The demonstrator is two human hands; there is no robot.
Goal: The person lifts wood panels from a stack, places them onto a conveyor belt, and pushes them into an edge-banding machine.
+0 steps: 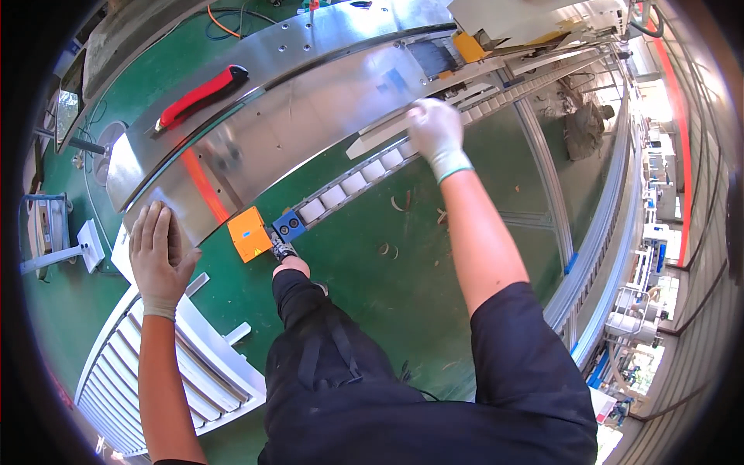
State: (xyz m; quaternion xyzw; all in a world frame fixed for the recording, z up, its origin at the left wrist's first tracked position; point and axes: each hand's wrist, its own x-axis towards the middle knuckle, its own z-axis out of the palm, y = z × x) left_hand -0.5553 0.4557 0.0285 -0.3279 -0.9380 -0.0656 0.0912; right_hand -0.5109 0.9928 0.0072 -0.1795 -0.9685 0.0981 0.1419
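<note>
Seen from the head camera, a person in dark clothes and thin pale gloves leans over a long polished steel machine bed (310, 116) that runs from lower left to upper right above a green floor (372, 287). The right hand (438, 132) reaches well forward and rests on the far end of a pale flat strip (387, 133); its grip curls down over the strip, though whether the fingers close round it or merely press cannot be told. The strip's long axis follows the machine's line, so it stretches from under the right hand down and to the left, toward the person's body, lying just beside a row of white rollers (353, 184). The left hand (160, 260) is well apart from the strip, spread flat with fingers wide on the near corner of the steel bed, holding nothing. The right hand is plainly the nearer one to the strip. A red-handled tool (203, 94) lies on the upper part of the bed, an orange block (249, 233) and a blue block (289, 225) sit at the roller track's near end, and a white roller conveyor (155, 372) stands at lower left.
</note>
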